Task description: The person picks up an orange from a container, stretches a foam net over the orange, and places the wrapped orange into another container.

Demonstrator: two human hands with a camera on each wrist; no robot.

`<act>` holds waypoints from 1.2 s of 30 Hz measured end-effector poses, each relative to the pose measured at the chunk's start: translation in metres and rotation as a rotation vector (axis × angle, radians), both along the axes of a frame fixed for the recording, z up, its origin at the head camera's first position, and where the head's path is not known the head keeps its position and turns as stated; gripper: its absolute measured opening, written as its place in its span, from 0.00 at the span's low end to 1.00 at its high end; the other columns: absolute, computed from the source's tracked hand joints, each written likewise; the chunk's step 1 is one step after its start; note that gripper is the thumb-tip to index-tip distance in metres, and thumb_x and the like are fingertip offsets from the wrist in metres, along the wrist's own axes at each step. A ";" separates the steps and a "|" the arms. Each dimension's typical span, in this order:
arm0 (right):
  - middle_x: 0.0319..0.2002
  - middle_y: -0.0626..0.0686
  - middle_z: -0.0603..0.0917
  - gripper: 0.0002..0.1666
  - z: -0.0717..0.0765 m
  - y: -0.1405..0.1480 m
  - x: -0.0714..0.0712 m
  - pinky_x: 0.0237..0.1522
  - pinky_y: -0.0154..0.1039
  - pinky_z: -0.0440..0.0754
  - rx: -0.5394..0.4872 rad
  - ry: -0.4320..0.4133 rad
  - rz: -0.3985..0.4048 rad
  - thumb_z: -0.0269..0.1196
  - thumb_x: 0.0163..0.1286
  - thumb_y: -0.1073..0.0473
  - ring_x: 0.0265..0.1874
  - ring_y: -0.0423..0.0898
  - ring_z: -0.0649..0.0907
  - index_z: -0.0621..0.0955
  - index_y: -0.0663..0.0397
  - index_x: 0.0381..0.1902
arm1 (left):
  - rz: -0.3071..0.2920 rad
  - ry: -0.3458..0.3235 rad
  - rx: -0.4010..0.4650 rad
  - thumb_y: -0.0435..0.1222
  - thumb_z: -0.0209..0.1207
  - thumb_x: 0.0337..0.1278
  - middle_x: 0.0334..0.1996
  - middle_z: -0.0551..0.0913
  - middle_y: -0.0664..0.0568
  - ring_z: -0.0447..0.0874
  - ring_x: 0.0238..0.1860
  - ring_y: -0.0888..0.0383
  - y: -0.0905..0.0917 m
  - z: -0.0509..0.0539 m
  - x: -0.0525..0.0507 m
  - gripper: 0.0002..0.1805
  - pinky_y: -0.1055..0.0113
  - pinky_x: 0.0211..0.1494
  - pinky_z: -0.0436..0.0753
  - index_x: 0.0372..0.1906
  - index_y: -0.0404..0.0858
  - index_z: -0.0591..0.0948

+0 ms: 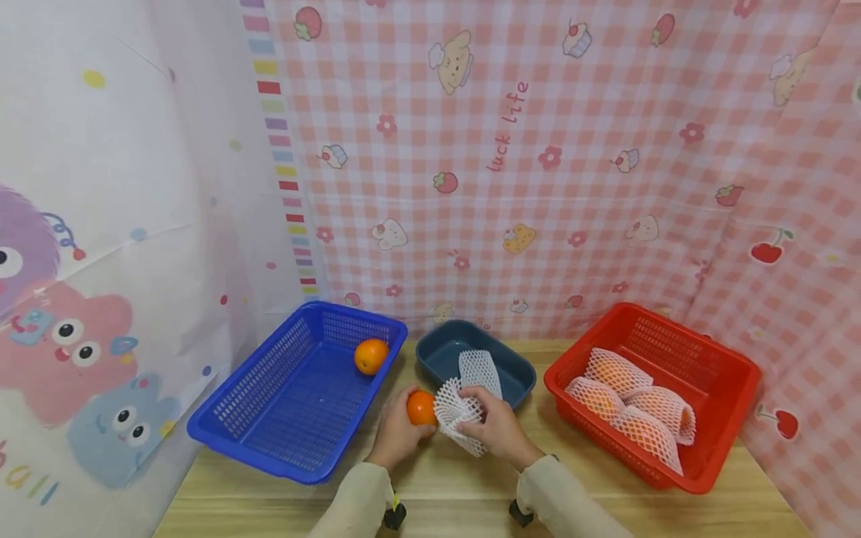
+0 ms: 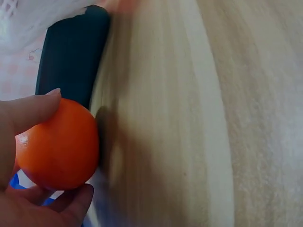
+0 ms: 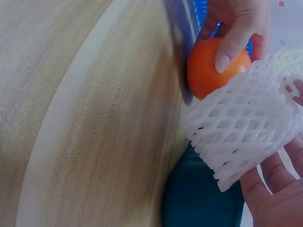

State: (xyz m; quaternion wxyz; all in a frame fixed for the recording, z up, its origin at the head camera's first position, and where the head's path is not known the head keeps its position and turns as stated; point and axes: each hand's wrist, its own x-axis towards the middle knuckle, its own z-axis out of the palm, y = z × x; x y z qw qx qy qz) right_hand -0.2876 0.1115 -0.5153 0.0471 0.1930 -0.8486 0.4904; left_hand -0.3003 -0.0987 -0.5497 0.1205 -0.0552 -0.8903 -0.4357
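Observation:
An orange [image 1: 421, 408] is gripped in my left hand [image 1: 395, 432], thumb on one side and fingers on the other, as the left wrist view shows. Close to its right, my right hand [image 1: 496, 427] holds a white foam net sleeve [image 3: 246, 118] between thumb and fingers. In the right wrist view the sleeve's edge overlaps the orange's outline; whether they touch I cannot tell. Behind the hands stands a dark teal tray [image 1: 437, 347] with another foam net sleeve [image 1: 480, 370] lying in it.
To the left is a blue basket [image 1: 269, 403] with one orange [image 1: 371, 356] against its right wall. A red basket [image 1: 729, 418] at the right contains several net-wrapped oranges [image 1: 649, 433]. Everything stands on a wooden table [image 1: 464, 489], with a checked cloth [image 1: 511, 187] hanging behind.

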 end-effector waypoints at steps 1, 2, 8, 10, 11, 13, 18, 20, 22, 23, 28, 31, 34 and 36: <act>0.50 0.51 0.82 0.29 0.000 0.000 0.000 0.38 0.36 0.75 0.006 -0.010 -0.006 0.75 0.53 0.64 0.37 0.45 0.76 0.79 0.47 0.53 | 0.019 -0.012 0.016 0.34 0.79 0.30 0.56 0.76 0.38 0.74 0.55 0.39 0.000 0.001 0.000 0.45 0.43 0.58 0.72 0.63 0.33 0.72; 0.51 0.51 0.82 0.29 0.000 0.000 0.000 0.39 0.36 0.75 0.013 -0.016 -0.008 0.75 0.53 0.63 0.38 0.46 0.76 0.79 0.47 0.53 | 0.041 -0.025 0.037 0.34 0.79 0.30 0.56 0.76 0.37 0.75 0.54 0.39 0.000 0.002 0.000 0.46 0.43 0.57 0.73 0.63 0.33 0.72; 0.52 0.52 0.81 0.29 0.000 0.002 0.000 0.43 0.41 0.76 0.045 -0.025 -0.023 0.75 0.53 0.63 0.40 0.47 0.77 0.78 0.47 0.53 | 0.124 -0.036 0.323 0.31 0.78 0.31 0.61 0.73 0.36 0.73 0.58 0.39 0.001 0.025 -0.001 0.52 0.44 0.63 0.68 0.68 0.32 0.65; 0.52 0.52 0.81 0.29 0.000 0.003 0.000 0.43 0.42 0.76 0.048 -0.024 -0.022 0.75 0.53 0.63 0.41 0.47 0.77 0.78 0.46 0.53 | 0.108 -0.026 0.440 0.30 0.77 0.34 0.62 0.72 0.35 0.72 0.60 0.40 0.001 0.036 0.000 0.51 0.45 0.65 0.67 0.69 0.32 0.63; 0.52 0.52 0.81 0.29 0.000 0.003 0.000 0.44 0.42 0.76 0.051 -0.026 -0.019 0.75 0.53 0.63 0.41 0.47 0.77 0.78 0.46 0.53 | 0.092 -0.023 0.495 0.30 0.76 0.36 0.63 0.71 0.35 0.72 0.60 0.39 0.000 0.042 0.001 0.50 0.46 0.65 0.67 0.69 0.32 0.64; 0.53 0.52 0.81 0.29 -0.001 0.002 -0.001 0.45 0.42 0.77 0.055 -0.027 -0.008 0.75 0.54 0.62 0.42 0.46 0.77 0.78 0.45 0.54 | 0.051 -0.020 0.597 0.29 0.75 0.40 0.62 0.71 0.35 0.72 0.60 0.39 -0.002 0.054 0.005 0.46 0.46 0.64 0.69 0.68 0.32 0.65; 0.54 0.50 0.81 0.29 -0.001 0.001 0.000 0.48 0.44 0.77 0.060 -0.024 -0.003 0.74 0.54 0.63 0.44 0.46 0.77 0.78 0.45 0.54 | -0.104 -0.041 0.781 0.28 0.71 0.47 0.63 0.71 0.38 0.72 0.61 0.43 -0.002 0.072 0.013 0.40 0.53 0.64 0.70 0.67 0.32 0.65; 0.54 0.50 0.81 0.29 -0.001 0.000 0.000 0.48 0.45 0.77 0.067 -0.015 -0.003 0.74 0.55 0.64 0.44 0.46 0.77 0.77 0.47 0.54 | -0.165 -0.063 0.812 0.28 0.69 0.49 0.63 0.70 0.38 0.72 0.61 0.44 0.000 0.076 0.015 0.40 0.54 0.65 0.70 0.68 0.32 0.64; 0.53 0.51 0.81 0.29 -0.001 -0.002 0.000 0.48 0.46 0.78 0.080 -0.001 -0.001 0.74 0.55 0.65 0.44 0.47 0.78 0.77 0.49 0.55 | -0.220 -0.093 0.807 0.28 0.68 0.50 0.63 0.70 0.38 0.72 0.60 0.45 0.003 0.077 0.017 0.40 0.54 0.64 0.70 0.69 0.31 0.63; 0.52 0.51 0.81 0.29 -0.001 -0.003 0.000 0.49 0.47 0.78 0.081 0.003 -0.001 0.73 0.55 0.65 0.44 0.47 0.78 0.77 0.50 0.55 | -0.236 -0.111 0.785 0.30 0.67 0.51 0.63 0.70 0.38 0.73 0.59 0.45 0.004 0.078 0.019 0.39 0.53 0.63 0.71 0.69 0.31 0.64; 0.54 0.52 0.81 0.32 -0.002 -0.010 -0.001 0.55 0.52 0.77 0.053 0.054 0.001 0.72 0.55 0.68 0.49 0.49 0.80 0.76 0.53 0.59 | -0.324 -0.204 0.654 0.36 0.67 0.52 0.63 0.70 0.38 0.71 0.60 0.43 0.008 0.075 0.023 0.36 0.46 0.64 0.67 0.66 0.30 0.69; 0.53 0.52 0.82 0.33 -0.002 -0.013 -0.001 0.55 0.52 0.76 0.033 0.119 -0.010 0.72 0.55 0.68 0.49 0.49 0.81 0.75 0.55 0.59 | -0.363 -0.237 0.611 0.38 0.67 0.51 0.67 0.66 0.37 0.63 0.66 0.40 0.008 0.072 0.023 0.36 0.40 0.67 0.59 0.65 0.29 0.70; 0.50 0.52 0.83 0.33 -0.001 -0.015 -0.001 0.54 0.52 0.77 0.035 0.188 -0.029 0.74 0.52 0.69 0.47 0.49 0.82 0.76 0.57 0.57 | -0.406 -0.276 0.605 0.39 0.66 0.53 0.65 0.69 0.37 0.65 0.64 0.41 0.008 0.070 0.024 0.35 0.41 0.66 0.61 0.64 0.28 0.71; 0.50 0.53 0.83 0.35 0.001 -0.015 -0.001 0.55 0.53 0.77 0.034 0.211 -0.033 0.74 0.50 0.71 0.47 0.50 0.82 0.76 0.57 0.57 | -0.444 -0.329 0.635 0.39 0.65 0.54 0.59 0.74 0.39 0.71 0.58 0.44 0.007 0.067 0.023 0.33 0.47 0.64 0.67 0.64 0.29 0.71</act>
